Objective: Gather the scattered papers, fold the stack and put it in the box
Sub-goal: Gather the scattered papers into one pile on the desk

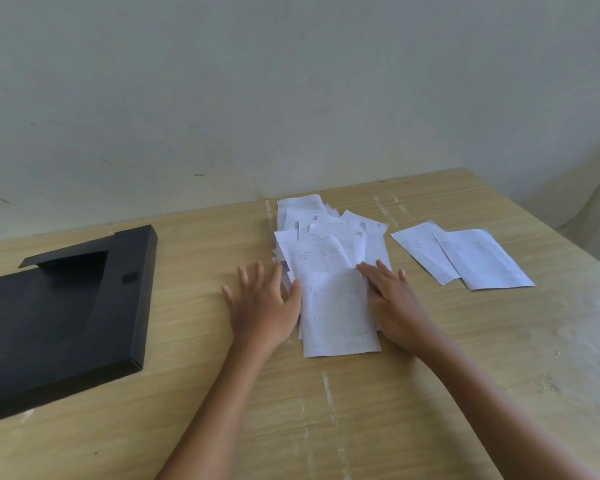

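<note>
A loose pile of white printed papers lies in the middle of the wooden table. My left hand rests flat with fingers spread against the pile's left edge. On the pile's right edge lies my right hand, flat, its fingertips on the sheets. Two more sheets overlap each other apart from the pile, to the right. A flat black box with an open flap lies on the table at the left.
The table runs back to a pale wall. Its right edge slants away at the far right. Bare wood separates the box from the pile.
</note>
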A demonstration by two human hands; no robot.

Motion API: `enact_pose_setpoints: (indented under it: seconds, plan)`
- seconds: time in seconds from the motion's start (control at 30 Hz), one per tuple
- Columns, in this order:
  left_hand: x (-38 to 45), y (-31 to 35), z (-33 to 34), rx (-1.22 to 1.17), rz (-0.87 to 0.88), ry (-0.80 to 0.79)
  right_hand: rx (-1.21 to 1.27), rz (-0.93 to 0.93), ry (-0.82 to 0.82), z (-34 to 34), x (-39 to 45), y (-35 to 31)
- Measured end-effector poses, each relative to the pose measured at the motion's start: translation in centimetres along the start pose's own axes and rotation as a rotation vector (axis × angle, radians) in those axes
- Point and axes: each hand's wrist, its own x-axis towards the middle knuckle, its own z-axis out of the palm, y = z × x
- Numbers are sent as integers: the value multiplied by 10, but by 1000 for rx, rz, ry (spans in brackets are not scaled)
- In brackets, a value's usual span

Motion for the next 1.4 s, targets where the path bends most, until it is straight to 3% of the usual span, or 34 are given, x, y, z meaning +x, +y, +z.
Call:
enact_pose_setpoints:
  seconds: [0.13, 0.33, 0.47, 0.6, 0.67, 0.73, 0.83, 0.97, 1.13, 1.27, 1.33, 1.4]
  plan:
    - [19, -10, -7, -68, -81, 54, -110, 27, 137, -10, 23, 11]
    - [47, 2, -13, -14, 28, -110, -263, -95, 32, -8, 40, 8]
    - [37, 17, -11, -75, 2, 32, -279, 12, 205, -22, 35, 21]
    - [6, 58, 3, 18, 286, 125, -380, 218, 344, -50, 27, 55]
    - [-3, 79, 12, 26, 344, 93, -396, 335, 307, -60, 26, 69]
    - [-5, 91, 19, 42, 291, 38, -437, 387, 225, -67, 26, 77]
    - [-4, 91, 31, 65, 203, -48, -510, 334, 176, -70, 29, 77]
    - [-7, 86, 38, 37, 199, -28, -574, 245, 143, -65, 34, 63]
    - [-9, 87, 37, 13, 196, -12, -570, 215, 116, -53, 36, 48]
    - [-8, 86, 38, 12, 198, -10, -233, 70, 231, -43, 36, 36]
    - [-7, 86, 39, 4, 199, -8, -196, 121, 367, -49, 36, 41]
    - [-7, 86, 39, -12, 197, 1, -254, 289, 364, -59, 37, 54]
